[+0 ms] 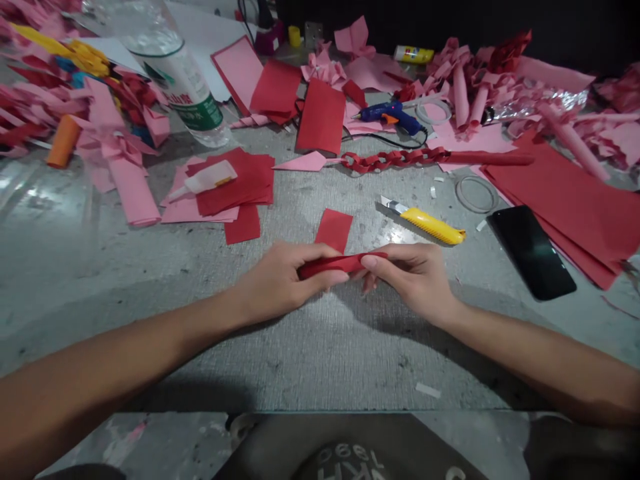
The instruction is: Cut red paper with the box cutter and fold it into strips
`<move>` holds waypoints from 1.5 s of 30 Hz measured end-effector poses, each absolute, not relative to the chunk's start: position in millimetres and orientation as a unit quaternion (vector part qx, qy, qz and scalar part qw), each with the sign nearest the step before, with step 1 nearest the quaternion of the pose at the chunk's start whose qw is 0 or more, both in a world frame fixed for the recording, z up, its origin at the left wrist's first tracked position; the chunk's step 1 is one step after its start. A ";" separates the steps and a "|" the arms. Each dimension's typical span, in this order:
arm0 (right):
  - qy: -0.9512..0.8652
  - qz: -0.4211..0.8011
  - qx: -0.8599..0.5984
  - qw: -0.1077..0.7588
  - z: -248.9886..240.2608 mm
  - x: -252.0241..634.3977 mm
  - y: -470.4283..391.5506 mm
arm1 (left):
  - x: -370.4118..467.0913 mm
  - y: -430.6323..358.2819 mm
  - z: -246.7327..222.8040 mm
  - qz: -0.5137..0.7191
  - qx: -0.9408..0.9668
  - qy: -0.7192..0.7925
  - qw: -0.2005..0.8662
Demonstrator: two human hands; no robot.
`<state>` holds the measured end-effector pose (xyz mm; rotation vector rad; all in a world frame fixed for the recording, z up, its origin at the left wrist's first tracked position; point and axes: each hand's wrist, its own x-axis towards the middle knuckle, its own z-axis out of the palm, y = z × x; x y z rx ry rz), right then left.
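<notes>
Between both hands stretches a narrow folded piece of red paper [327, 265], just above the grey table [280, 360]. My left hand [283, 280] is closed on its left part, thumb below and fingers behind. At the other end, my right hand [413, 277] pinches the paper between thumb and fingers. A small red paper rectangle [335, 227] lies flat right behind the held piece. Farther left is another red rectangle [243, 224], partly under a stack of red sheets [250, 180] with a white glue bottle [213, 179] on top.
A yellow utility knife [433, 225] with its blade out lies behind my right hand. To the right are a black phone [533, 252], a tape roll [477, 194] and large red sheets [565, 193]. A red paper chain [395, 160], blue glue gun [390, 117] and water bottle [185, 87] stand farther back.
</notes>
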<state>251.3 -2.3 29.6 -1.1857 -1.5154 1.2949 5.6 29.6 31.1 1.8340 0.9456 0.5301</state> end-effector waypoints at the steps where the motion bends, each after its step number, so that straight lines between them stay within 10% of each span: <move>1: -0.606 0.504 -0.471 0.396 30.2 251.3 -2.9 | 6.0 29.5 32.2 0.208 0.752 0.382 0.495; 45: -0.614 0.550 -0.448 0.346 33.5 256.5 -4.6 | 6.2 33.0 31.0 0.190 0.789 0.384 0.440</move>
